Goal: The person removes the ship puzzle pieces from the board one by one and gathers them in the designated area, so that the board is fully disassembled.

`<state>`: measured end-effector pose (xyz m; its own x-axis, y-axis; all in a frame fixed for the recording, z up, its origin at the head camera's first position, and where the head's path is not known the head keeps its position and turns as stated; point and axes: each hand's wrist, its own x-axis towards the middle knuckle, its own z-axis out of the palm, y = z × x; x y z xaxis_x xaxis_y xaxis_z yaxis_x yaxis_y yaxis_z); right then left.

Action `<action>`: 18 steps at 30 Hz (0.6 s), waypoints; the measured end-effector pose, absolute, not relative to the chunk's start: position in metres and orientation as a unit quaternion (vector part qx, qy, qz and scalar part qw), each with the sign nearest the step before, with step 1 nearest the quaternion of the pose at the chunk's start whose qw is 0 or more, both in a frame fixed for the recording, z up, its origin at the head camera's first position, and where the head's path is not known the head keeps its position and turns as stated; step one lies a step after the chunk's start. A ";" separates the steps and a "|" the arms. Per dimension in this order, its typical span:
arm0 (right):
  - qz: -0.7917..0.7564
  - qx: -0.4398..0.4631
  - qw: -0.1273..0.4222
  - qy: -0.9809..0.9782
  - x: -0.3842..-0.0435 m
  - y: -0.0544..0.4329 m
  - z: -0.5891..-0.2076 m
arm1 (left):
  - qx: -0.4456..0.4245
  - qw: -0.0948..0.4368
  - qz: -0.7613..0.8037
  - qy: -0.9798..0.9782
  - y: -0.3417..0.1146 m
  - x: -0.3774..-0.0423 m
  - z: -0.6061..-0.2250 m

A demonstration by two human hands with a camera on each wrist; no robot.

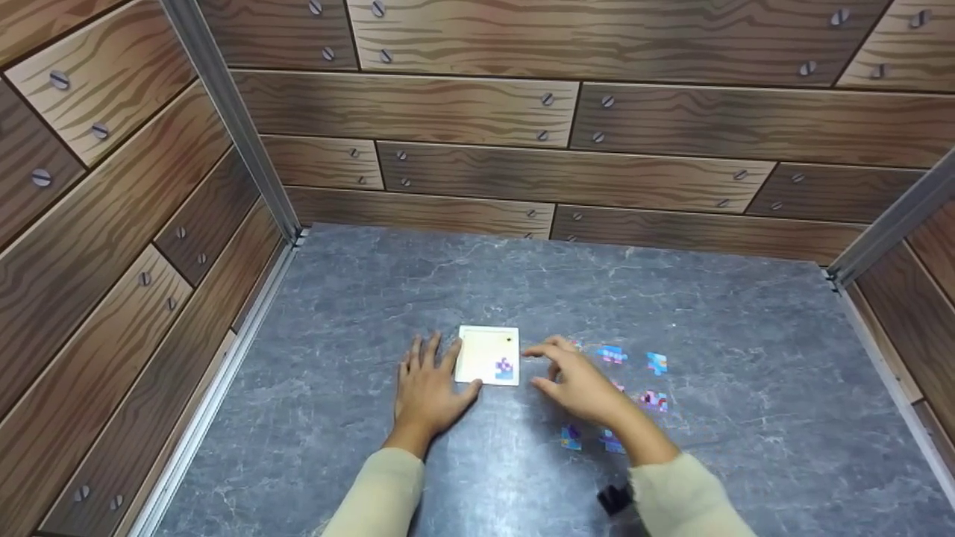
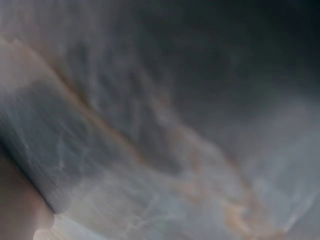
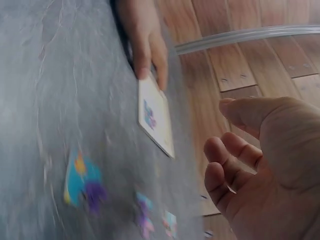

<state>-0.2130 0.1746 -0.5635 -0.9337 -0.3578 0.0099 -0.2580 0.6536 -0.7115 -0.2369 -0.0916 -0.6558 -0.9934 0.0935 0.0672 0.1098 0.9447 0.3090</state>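
Observation:
A small cream puzzle board lies on the grey marbled surface, with a purple and blue jigsaw piece in its lower right corner. My left hand rests flat at the board's left side, fingers spread, index finger and thumb touching its edges. Just right of the board hovers my right hand, fingers loosely bent and thumb apart; the right wrist view shows nothing in that hand. Around and partly under it lie several loose jigsaw pieces, such as a blue and pink one. The left wrist view is mostly blur.
More jigsaw pieces lie at the right, including a blue-orange one, a pink one and a blue-purple one. A black object is beside the right sleeve. Wood-patterned walls enclose the surface behind and at both sides.

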 end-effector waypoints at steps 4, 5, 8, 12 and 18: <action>-0.388 -0.171 0.063 0.903 -0.230 0.156 -0.579 | -0.053 0.027 -0.156 -0.986 -0.092 -0.237 -0.654; -0.388 -0.172 0.062 0.903 -0.234 0.152 -0.582 | -0.053 0.027 -0.157 -0.986 -0.093 -0.237 -0.654; -0.390 -0.170 0.060 0.903 -0.242 0.142 -0.589 | -0.054 0.027 -0.158 -0.986 -0.093 -0.236 -0.654; -0.402 -0.171 0.073 0.896 -0.248 0.135 -0.597 | -0.054 0.025 -0.160 -0.985 -0.092 -0.236 -0.654; -0.423 -0.170 0.097 0.885 -0.252 0.136 -0.613 | -0.054 0.023 -0.158 -0.986 -0.093 -0.238 -0.653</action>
